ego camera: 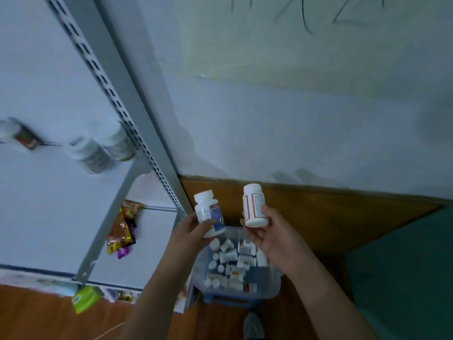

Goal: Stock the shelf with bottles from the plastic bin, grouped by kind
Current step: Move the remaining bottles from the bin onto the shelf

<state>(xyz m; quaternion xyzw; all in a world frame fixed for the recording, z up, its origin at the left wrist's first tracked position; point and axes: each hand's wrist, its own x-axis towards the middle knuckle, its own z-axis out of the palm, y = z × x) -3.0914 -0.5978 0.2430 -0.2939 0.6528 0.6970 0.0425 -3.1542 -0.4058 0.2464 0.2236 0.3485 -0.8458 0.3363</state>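
Here my left hand (193, 225) grips a blue-labelled bottle (211, 213), my right hand (266, 231) an orange-labelled bottle (254, 205), above the plastic bin (272, 288); the grey shelf upright (137, 114) stands just left.

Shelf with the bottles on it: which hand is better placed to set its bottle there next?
Probably the left hand. Its blue-labelled bottle is nearer the shelf on the left; the right hand holds the orange-labelled bottle farther away.
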